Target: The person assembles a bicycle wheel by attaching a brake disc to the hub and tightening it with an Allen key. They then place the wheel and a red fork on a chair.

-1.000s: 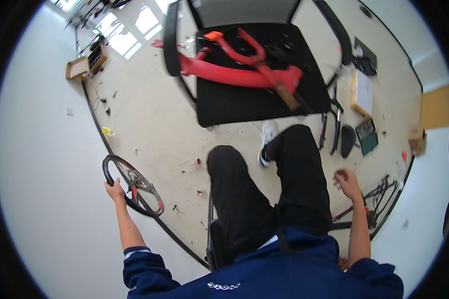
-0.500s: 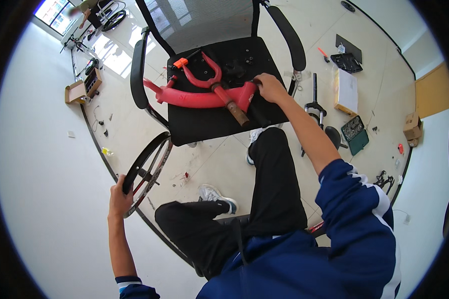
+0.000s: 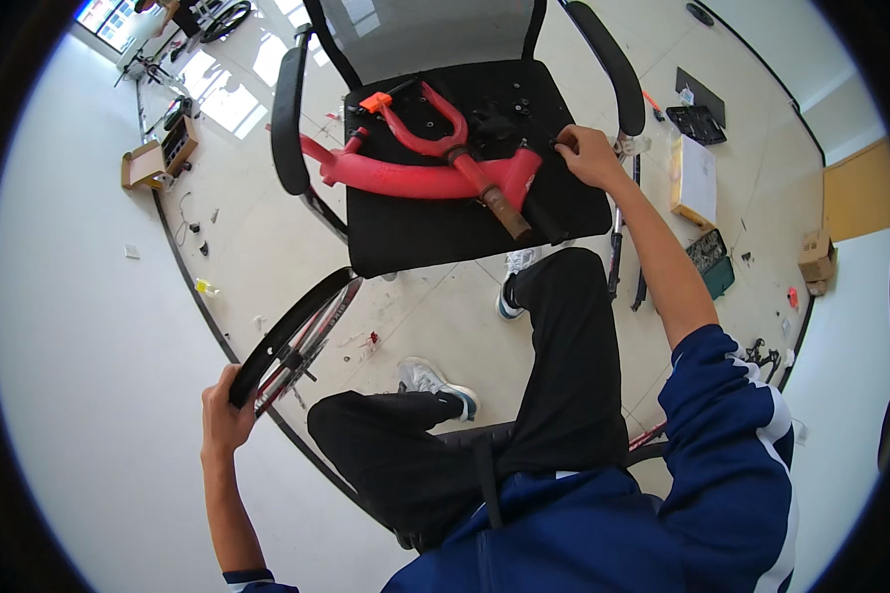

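My left hand is closed around the rim of a bicycle wheel with a black tyre. The wheel stands tilted, left of an office chair's black seat. A red bicycle frame lies on that seat. Across it rests a red fork with a bare, rusty-looking tube end. My right hand is over the seat's right side, a little right of the frame's end. Its thumb and fingertips are pressed together; whatever they hold is too small and dark to make out.
Armrests flank the seat; small dark parts and an orange-ended tool lie on it. On the floor right are a white box and a green tool case. An open carton stands left, by the wall. Another person is far left.
The chair and the parts on it have shifted right. My right hand has moved right and away from the frame's end. The wheel in my left hand has turned more edge-on.
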Demonstrator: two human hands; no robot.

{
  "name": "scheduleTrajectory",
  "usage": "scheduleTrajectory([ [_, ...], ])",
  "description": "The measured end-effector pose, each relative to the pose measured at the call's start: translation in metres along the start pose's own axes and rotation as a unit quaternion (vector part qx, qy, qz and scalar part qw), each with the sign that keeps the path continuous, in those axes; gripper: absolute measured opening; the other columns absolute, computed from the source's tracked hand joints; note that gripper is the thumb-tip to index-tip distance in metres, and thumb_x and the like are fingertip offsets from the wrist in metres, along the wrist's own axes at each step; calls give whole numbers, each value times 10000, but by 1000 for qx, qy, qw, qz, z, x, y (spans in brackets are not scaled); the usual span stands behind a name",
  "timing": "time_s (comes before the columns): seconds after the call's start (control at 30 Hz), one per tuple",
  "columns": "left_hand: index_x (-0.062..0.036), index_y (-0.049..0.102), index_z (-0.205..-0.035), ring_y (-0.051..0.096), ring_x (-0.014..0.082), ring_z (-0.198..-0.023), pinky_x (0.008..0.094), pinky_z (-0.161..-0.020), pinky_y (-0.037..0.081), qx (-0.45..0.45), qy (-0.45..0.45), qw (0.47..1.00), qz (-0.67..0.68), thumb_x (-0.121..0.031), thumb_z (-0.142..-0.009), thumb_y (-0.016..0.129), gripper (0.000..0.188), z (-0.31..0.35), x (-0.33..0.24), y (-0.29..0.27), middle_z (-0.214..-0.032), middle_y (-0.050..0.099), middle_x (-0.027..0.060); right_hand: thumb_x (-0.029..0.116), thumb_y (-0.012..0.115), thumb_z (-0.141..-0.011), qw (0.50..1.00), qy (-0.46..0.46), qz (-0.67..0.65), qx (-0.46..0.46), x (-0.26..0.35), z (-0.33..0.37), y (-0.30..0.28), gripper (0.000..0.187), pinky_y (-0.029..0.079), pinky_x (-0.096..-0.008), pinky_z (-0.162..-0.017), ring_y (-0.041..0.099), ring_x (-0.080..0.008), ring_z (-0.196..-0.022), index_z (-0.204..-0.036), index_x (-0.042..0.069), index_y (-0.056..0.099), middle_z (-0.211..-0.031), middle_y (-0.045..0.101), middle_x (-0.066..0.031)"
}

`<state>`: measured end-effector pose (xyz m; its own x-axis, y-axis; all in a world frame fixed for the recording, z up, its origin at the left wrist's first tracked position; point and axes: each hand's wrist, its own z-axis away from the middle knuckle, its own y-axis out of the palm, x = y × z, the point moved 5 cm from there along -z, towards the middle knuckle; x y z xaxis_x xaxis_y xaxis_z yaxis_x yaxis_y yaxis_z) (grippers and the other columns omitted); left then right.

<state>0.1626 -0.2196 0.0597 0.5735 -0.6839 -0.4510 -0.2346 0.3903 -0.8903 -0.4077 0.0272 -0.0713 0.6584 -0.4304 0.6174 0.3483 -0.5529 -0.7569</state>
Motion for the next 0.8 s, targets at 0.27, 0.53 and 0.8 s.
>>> scheduleTrajectory([
  [0.27,-8,573,-947,469,154,-506,284,-516,376,-102,39,994,-12,5,-816,669,163,18,-82,-71,-599,495,100,47,577,-835,953,63,-292,47,82,45,-22,401,502,-280,-488,608,-170,-503,-1201,36,414,-685,634,-121],
  [0.53,-38,546,-1018,244,26,-359,202,-319,184,-239,-67,873,420,-108,-939,572,108,30,-114,-103,-537,332,-47,126,461,-975,900,56,-414,127,132,90,-39,229,469,-265,-422,571,-178,-430,-1182,32,433,-645,612,-132],
  [0.8,-101,542,-1036,298,83,-355,252,-323,249,-157,-58,704,690,-264,-984,553,172,-74,-116,16,-534,307,-35,198,414,-1028,895,83,-428,91,112,124,-68,193,402,-251,-394,503,-142,-390,-1063,30,503,-573,577,-84],
])
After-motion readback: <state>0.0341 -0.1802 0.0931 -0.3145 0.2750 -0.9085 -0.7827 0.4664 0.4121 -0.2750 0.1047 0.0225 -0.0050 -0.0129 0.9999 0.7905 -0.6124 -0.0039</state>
